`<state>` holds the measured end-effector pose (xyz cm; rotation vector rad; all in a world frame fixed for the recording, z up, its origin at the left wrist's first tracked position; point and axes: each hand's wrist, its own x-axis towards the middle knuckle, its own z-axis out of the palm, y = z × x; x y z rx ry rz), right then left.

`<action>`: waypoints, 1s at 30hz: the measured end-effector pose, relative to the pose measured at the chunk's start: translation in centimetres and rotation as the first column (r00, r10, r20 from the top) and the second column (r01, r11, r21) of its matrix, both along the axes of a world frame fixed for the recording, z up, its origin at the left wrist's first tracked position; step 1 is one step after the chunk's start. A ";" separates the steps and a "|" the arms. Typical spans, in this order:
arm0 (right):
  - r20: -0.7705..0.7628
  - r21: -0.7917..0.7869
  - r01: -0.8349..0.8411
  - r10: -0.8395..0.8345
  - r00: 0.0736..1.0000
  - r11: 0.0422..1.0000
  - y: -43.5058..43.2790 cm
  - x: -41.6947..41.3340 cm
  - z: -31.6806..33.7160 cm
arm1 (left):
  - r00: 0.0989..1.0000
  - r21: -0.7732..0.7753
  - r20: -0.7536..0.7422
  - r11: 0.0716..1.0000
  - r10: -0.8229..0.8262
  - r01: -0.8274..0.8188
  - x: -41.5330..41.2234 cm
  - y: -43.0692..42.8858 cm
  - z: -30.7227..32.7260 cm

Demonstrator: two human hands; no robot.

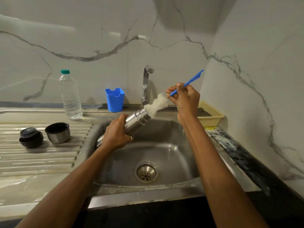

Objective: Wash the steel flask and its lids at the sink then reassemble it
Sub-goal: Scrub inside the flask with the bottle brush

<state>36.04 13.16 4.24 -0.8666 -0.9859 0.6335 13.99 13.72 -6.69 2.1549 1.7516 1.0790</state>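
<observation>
Two lids lie on the ribbed drainboard (41,155): a black stopper (31,137) and a steel cup lid (57,132). Over the sink (164,145) the left hand (117,134) curls its fingers round the smooth, tilted steel flask (135,121), while the right hand (185,97) pinches a bottle brush (156,105) by its thin blue handle, fluffy white head at the threaded mouth. Scrubbing inside seems the step; next, push the brush straight down.

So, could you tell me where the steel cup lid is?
In the head view, the steel cup lid sits mouth-up on the draining board left of the sink, beside the black stopper.
</observation>
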 end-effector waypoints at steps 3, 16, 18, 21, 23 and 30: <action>0.028 0.005 0.005 -0.005 1.000 1.000 0.2 0.0 -0.4 | 1.000 0.004 -0.016 1.000 -0.008 0.008 0.1 -0.1 0.1; 0.277 -0.039 -0.111 0.118 0.954 0.993 -0.7 -3.1 -0.9 | 0.970 0.012 0.212 0.992 -0.123 0.124 3.3 -0.2 1.3; 0.310 -0.055 -0.093 0.106 0.945 0.994 -1.0 -2.5 -0.4 | 0.970 0.006 0.211 0.992 -0.122 0.124 2.8 -0.2 1.2; 0.124 -0.043 -0.146 0.151 0.981 0.988 -1.4 -1.0 1.1 | 0.970 -0.003 0.213 0.993 -0.115 0.119 2.1 -0.2 0.8; 0.084 0.004 -0.135 0.134 0.987 0.991 -1.5 -0.9 1.5 | 0.972 -0.009 0.207 0.993 -0.114 0.119 2.0 -0.3 0.4; 0.168 0.096 -0.003 -0.013 0.986 0.995 -1.3 -0.4 1.8 | 0.982 0.033 0.166 0.995 -0.094 0.090 1.3 -0.3 0.2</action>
